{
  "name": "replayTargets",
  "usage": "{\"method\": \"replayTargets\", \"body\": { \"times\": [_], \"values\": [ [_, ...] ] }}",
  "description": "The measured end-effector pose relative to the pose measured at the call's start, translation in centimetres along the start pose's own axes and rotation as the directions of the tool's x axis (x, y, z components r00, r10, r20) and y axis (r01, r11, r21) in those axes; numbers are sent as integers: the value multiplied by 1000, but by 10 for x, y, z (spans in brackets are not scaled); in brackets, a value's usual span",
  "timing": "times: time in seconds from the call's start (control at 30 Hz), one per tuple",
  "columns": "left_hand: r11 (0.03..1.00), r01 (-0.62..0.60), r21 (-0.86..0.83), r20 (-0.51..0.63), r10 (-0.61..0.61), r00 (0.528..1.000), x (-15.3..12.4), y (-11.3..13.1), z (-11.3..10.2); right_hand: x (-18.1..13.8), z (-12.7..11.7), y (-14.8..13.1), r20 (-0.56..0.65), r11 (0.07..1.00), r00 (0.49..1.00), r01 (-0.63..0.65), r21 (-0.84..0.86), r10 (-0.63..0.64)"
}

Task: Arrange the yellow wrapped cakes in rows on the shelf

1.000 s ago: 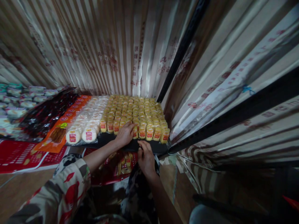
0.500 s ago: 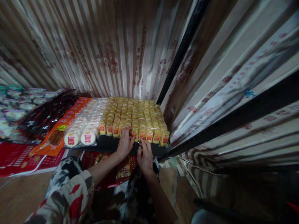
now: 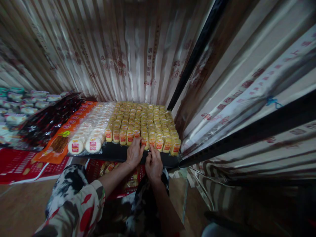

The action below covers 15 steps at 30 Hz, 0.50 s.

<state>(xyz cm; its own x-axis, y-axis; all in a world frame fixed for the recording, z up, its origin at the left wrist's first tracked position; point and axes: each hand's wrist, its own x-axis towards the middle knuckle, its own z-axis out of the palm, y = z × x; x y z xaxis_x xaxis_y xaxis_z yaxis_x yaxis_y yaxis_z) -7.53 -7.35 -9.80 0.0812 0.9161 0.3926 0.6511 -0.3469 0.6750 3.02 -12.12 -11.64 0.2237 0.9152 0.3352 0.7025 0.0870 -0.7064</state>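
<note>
Several rows of small yellow wrapped snack packs [image 3: 140, 120] stand on a dark shelf [image 3: 116, 152]. My left hand [image 3: 134, 153] rests on the shelf's front edge, its fingers curled onto a front-row yellow pack [image 3: 145, 142]. Right beside it, my right hand [image 3: 153, 164] has its fingertips on a neighbouring front-row pack [image 3: 152, 141]. The two hands are close together, almost touching. Round white wrapped cakes [image 3: 85, 143] with red labels sit to the left of the yellow packs.
Striped shiny sheeting [image 3: 118, 56] hangs behind and to the right, with black frame bars [image 3: 195, 56]. Dark red packets [image 3: 46, 121], an orange pack [image 3: 61, 140] and green-white packets [image 3: 17, 105] lie at left. Red packaging [image 3: 19, 164] sits lower left.
My right hand has moved up from below the shelf edge to the front-row packs. My left hand slid slightly right, and the two hands came together.
</note>
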Motion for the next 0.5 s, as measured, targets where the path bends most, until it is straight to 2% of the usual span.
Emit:
{"method": "replayTargets", "body": {
  "times": [0.3,0.4,0.5],
  "values": [
    [980,68,-188,-23,-73,997,-10,-5,-2,0,-3,-3,-28,998,999,34,52,-32],
    [980,44,-196,-57,-56,997,-14,-7,-8,-4,-6,-4,-35,990,998,53,128,-48],
    [991,-23,-134,-103,9,995,-26,-16,-24,-17,-11,-8,-52,968,991,133,213,-124]
  ]
}}
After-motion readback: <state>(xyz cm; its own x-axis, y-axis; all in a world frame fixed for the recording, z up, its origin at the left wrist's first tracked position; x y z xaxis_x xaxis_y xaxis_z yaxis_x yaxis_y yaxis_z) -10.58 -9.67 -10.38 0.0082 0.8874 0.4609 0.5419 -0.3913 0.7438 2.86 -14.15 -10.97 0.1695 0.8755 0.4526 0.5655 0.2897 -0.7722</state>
